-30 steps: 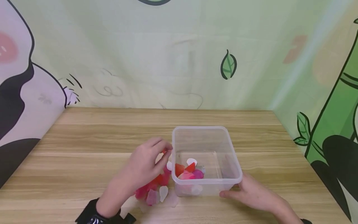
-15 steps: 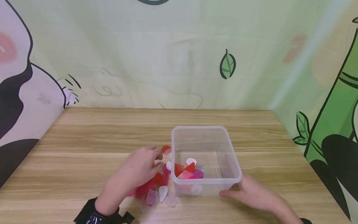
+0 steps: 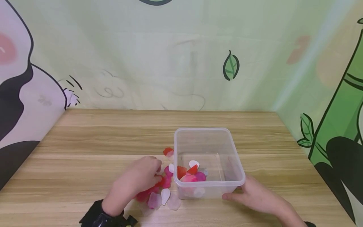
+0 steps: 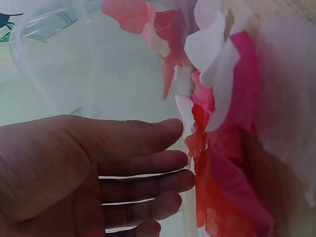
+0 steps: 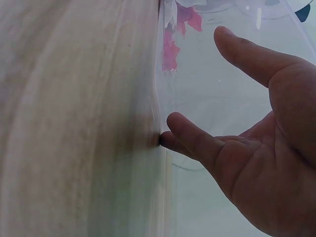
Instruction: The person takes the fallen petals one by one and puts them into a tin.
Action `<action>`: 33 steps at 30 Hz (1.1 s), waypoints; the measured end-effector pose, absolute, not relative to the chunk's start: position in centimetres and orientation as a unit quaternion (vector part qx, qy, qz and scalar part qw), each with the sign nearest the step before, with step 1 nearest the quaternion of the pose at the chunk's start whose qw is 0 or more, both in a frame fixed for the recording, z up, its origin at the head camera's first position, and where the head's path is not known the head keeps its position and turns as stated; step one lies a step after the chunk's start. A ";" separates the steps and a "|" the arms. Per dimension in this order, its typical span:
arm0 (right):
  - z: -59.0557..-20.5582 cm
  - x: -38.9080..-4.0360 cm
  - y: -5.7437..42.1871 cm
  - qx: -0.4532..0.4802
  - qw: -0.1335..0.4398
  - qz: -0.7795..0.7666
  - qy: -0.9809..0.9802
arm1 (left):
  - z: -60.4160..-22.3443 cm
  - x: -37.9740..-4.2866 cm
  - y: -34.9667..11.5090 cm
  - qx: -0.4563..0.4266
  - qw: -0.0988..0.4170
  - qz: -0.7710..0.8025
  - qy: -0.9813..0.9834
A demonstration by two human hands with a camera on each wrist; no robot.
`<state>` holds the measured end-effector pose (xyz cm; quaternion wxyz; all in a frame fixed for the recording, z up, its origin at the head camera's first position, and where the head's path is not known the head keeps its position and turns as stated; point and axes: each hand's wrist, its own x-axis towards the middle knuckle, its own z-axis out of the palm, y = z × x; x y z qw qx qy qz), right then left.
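A clear plastic container stands upright and uncovered on the table, with several red, pink, purple and white artificial petals inside. Loose petals lie in a heap just left of it. My left hand is low over this heap. In the left wrist view its thumb and fairly straight fingers point at the red and pink petals, with no petal plainly pinched. At the container's near right corner rests my right hand, thumb by the front wall. Its other fingers are mostly hidden in the head view but look extended in the right wrist view.
The wooden table reaches back to a pale green cartoon backdrop. A small red and pink petal group lies apart by the container's left wall. White petals lie at the heap's near side.
My left hand has drawn back from the container's left rim and come down nearer the petal heap. The red petal by the rim now lies uncovered. My right hand and the container hold still.
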<state>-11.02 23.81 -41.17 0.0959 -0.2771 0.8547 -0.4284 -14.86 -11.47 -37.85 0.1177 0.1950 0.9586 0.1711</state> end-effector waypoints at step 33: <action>-41.1 -11.0 23.9 -0.270 0.104 -0.431 0.855 | -38.4 -15.1 -11.5 0.207 0.096 0.167 0.959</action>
